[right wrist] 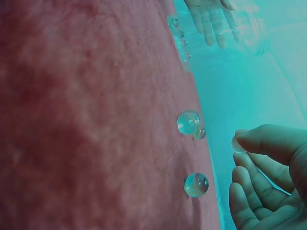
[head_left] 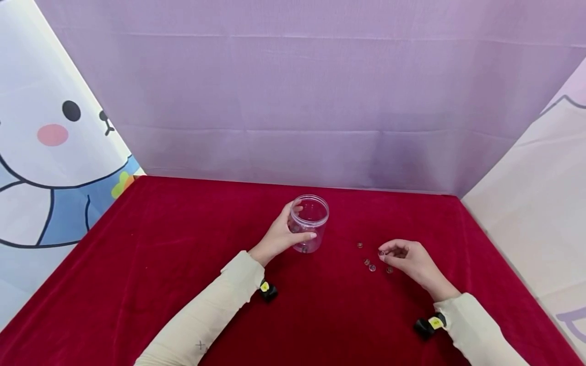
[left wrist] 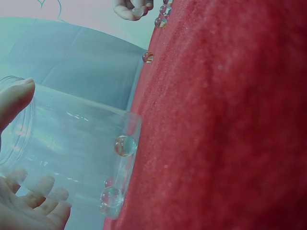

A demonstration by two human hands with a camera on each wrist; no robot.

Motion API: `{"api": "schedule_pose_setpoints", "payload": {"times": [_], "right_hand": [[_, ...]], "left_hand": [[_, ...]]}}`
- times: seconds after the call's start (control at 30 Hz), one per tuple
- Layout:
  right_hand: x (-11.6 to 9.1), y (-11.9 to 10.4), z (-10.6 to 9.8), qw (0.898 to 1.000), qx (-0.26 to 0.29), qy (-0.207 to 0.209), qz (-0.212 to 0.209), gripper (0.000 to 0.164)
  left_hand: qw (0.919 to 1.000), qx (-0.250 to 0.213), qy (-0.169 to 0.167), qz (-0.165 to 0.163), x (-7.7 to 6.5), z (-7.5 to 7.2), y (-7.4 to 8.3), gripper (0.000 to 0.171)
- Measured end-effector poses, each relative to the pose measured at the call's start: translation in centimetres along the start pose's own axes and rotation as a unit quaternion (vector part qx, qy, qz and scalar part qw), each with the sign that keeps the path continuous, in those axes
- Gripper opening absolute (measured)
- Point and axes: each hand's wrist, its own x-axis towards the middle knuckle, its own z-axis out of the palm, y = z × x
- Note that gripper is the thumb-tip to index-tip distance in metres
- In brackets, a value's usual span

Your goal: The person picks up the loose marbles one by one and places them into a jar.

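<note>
My left hand [head_left: 279,234] grips a clear plastic jar [head_left: 316,235] around its side, thumb across the front and fingers behind. The jar has no lid on and stands upright on the red cloth. Inside it, clear glass marbles [left wrist: 125,145] lie at the bottom. To the right of the jar, my right hand [head_left: 414,262] pinches one glass marble [right wrist: 237,144] between thumb and index finger, just above the cloth. Several loose marbles [head_left: 372,268] lie beside and below that hand, some with coloured swirls.
Red velvet cloth [head_left: 183,229] covers the table. A lilac curtain [head_left: 293,101] hangs behind the far edge. Printed cloths, one with a cartoon animal [head_left: 50,137], flank the table. A small black camera with a yellow mark sits at each wrist.
</note>
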Motion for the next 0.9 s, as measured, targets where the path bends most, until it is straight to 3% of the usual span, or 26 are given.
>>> {"api": "schedule_pose_setpoints", "payload": {"times": [0.9], "right_hand": [[2.2,-2.8,2.5,0.998,0.046,0.029,-0.014,0.021]], "left_hand": [[1.0000,-0.002,0.001,-0.004,0.0,-0.1,-0.2,0.090]]}}
